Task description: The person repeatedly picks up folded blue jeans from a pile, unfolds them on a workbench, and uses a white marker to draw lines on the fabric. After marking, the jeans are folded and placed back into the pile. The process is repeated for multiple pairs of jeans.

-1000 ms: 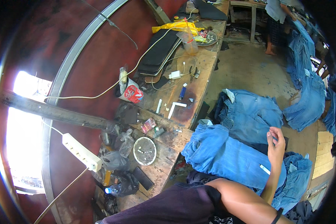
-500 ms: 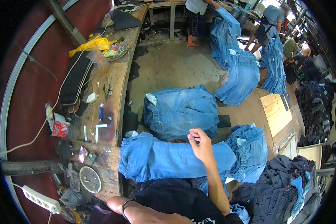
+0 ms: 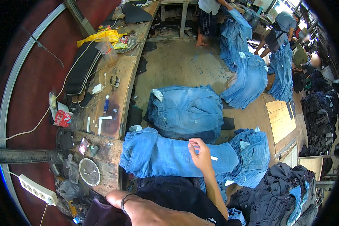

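Note:
A folded pair of blue jeans (image 3: 169, 152) lies crosswise in front of me. Over its middle is my right hand (image 3: 201, 155), its fingers loosely curved and the thumb apart, nothing visible in them. Just right of that hand, a small white strip (image 3: 214, 158) shows against the denim. My left hand (image 3: 154, 214) is large at the lower edge, beside a dark band round the wrist; its fingers cannot be made out. Beyond the folded pair lies a stack of jeans (image 3: 186, 111) with elastic waists, and another jeans bundle (image 3: 250, 156) lies at its right end.
On the left, a wooden workbench (image 3: 118, 90) holds pliers, a charger, a cable and a round dish (image 3: 89, 171). Dark garments (image 3: 275, 196) are heaped at lower right. More jeans (image 3: 248, 81) lie farther off, where other people (image 3: 282, 28) stand.
The white strip now shows on the folded jeans beside my right hand. That hand has shifted slightly down and left. The whole view has shifted a little.

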A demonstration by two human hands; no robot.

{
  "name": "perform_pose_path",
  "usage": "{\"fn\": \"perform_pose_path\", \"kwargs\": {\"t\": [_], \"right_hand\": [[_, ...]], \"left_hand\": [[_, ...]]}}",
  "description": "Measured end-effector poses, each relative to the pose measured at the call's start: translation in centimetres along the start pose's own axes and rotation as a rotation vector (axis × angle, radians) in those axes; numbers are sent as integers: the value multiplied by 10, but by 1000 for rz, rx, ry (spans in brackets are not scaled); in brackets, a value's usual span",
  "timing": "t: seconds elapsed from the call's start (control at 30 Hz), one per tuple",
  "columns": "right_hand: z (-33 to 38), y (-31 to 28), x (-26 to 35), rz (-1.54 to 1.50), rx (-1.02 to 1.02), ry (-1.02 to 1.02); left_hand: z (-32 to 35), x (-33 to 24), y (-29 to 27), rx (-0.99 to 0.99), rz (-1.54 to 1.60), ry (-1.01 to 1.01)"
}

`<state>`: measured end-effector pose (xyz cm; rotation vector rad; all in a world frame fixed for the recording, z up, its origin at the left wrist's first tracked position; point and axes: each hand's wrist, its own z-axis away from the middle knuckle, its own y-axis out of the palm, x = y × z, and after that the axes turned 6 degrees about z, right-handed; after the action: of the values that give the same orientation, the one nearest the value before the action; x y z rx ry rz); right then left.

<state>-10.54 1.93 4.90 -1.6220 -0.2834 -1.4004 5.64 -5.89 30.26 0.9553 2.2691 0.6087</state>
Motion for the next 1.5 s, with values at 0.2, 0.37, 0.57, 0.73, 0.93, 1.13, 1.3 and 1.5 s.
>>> {"fn": "perform_pose_path", "kwargs": {"t": [0.2,0.37,0.57,0.73,0.93,1.13,1.3,1.5], "right_hand": [[7,-1,-10,-23,-23,-8],[11,-2,-15,2,-24,-11],[14,-5,-22,-3,-15,20],[15,-1,-24,-43,-37,-13],[16,3,-24,-8,-32,-36],[30,-16,-22,42,-202,47],[53,-54,-43,523,-358,-25],[75,-54,-71,738,-246,-135]], "left_hand": [[1,12,-28,68,-156,-123],[-14,7,-33,136,-258,-18],[-9,2,-18,201,-71,-81],[-4,15,-12,192,-55,-17],[-5,16,-7,68,179,-85],[3,15,14,209,294,-317],[48,-30,-52,-266,-693,-632],[219,-36,-161,-983,-2200,-1199]]}}
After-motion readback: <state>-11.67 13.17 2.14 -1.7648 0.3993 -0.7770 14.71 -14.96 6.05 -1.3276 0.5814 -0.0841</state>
